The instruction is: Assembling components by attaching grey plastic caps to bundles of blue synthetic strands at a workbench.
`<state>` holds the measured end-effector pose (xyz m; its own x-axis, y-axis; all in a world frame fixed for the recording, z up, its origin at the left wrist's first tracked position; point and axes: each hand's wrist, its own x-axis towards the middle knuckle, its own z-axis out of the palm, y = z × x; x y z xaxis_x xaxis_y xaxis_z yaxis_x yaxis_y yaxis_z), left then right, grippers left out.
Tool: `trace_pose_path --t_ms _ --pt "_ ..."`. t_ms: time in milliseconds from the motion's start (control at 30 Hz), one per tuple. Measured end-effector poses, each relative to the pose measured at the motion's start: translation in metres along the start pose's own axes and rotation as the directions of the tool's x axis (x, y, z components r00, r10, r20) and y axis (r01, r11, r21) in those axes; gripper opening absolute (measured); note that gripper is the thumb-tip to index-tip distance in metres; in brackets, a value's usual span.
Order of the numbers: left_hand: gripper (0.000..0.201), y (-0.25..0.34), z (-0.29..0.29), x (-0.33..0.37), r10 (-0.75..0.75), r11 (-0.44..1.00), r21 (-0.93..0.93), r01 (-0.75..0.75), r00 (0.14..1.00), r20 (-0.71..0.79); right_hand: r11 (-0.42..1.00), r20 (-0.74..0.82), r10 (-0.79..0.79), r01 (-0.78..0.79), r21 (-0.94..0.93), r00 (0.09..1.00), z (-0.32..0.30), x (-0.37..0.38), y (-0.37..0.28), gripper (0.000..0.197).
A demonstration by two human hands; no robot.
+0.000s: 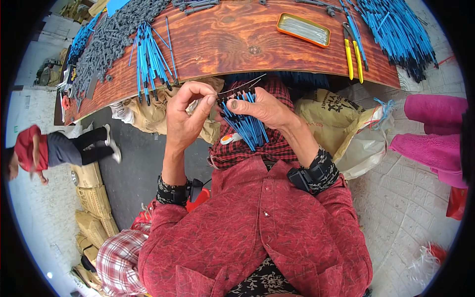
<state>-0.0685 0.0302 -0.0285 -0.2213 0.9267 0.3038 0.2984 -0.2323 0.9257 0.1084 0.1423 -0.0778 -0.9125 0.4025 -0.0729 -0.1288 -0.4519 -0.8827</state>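
Above my lap, my left hand (192, 113) pinches a thin metal wire (255, 80) between thumb and forefinger. The wire runs to the right, across the black ends of a bundle of blue tubes (250, 129). My right hand (269, 110) is closed around the upper part of this bundle, its thumb lying across the front. The tubes hang downward from the grip, over red-and-black checked cloth. A small orange-and-white object (230, 138) lies on the cloth beside the bundle; its kind is unclear. The fingers behind the bundle are hidden.
On the wooden table (237, 54) ahead are a loose blue tube pile (151, 57), grey plastic parts (111, 42), a tin (303, 39) of thin wires, and yellow-handled pliers (354, 57). More blue tubes (396, 34) lie right. Sacks (341, 123) stand underneath. A person (59, 148) walks at left.
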Motion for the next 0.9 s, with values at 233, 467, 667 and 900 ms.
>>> trace_pose_path --t_ms 233,467,667,900 --pt "0.005 -0.004 0.012 -0.004 -0.061 0.981 -0.186 0.049 0.996 -0.061 1.000 -0.001 0.007 -0.007 -0.025 1.000 0.001 -0.001 -0.004 0.042" --pt "0.005 -0.007 0.020 -0.002 -0.076 0.961 -0.274 0.044 0.991 -0.106 0.999 -0.017 -0.006 0.005 -0.048 1.000 -0.001 -0.003 -0.003 0.044" --pt "0.011 -0.003 0.022 -0.001 -0.088 0.965 -0.255 0.060 0.991 -0.102 0.999 -0.033 -0.013 0.012 -0.031 0.999 0.000 -0.003 -0.008 0.044" --pt "0.018 -0.008 0.019 -0.001 -0.167 0.950 -0.276 0.147 0.985 -0.052 0.999 -0.020 -0.016 0.015 -0.038 1.000 -0.003 -0.005 -0.012 0.046"
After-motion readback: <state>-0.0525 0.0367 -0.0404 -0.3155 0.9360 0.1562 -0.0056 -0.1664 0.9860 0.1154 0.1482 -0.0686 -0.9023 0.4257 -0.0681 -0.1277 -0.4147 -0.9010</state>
